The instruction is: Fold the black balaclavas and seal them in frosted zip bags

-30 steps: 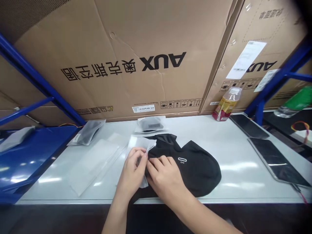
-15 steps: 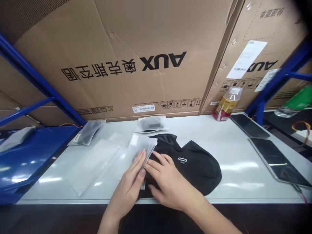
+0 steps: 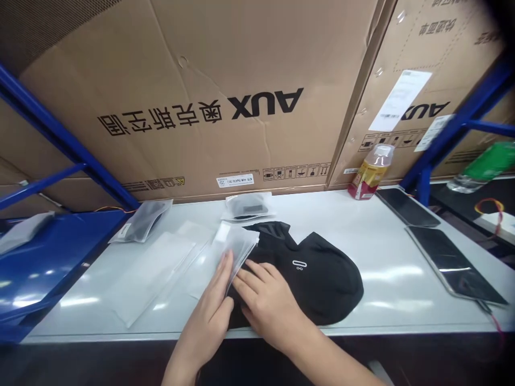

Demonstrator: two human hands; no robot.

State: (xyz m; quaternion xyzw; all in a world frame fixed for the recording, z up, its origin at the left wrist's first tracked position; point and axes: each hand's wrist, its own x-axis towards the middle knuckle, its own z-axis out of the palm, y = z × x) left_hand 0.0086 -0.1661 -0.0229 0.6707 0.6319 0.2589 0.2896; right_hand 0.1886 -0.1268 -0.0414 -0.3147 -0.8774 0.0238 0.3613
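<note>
A frosted plastic zip bag (image 3: 236, 241) is tilted over the left part of a black cloth item (image 3: 328, 287), which lies flat with a small white print. My left hand (image 3: 209, 319) grips the bag from its left side, fingers laid along its face and thumb by the lower edge. From the right, my right hand (image 3: 267, 300) has bent fingers on the bag's open edge, above the black cloth; its fingertips are partly hidden. Flat frosted bags (image 3: 155, 271) lie left of my hands.
Two filled bags, one at the left (image 3: 142, 221) and one at the back (image 3: 247, 206), lie on the white table (image 3: 386, 316). A drink bottle (image 3: 370, 171) and two phones (image 3: 454, 262) are at the right. Large cartons (image 3: 181, 64) stand behind, between blue posts (image 3: 422, 177).
Both hands have shifted slightly left and down along the bag's edge. The bag's upper part shows more openly, and the black cloth stays in place. The camera view has moved slightly.
</note>
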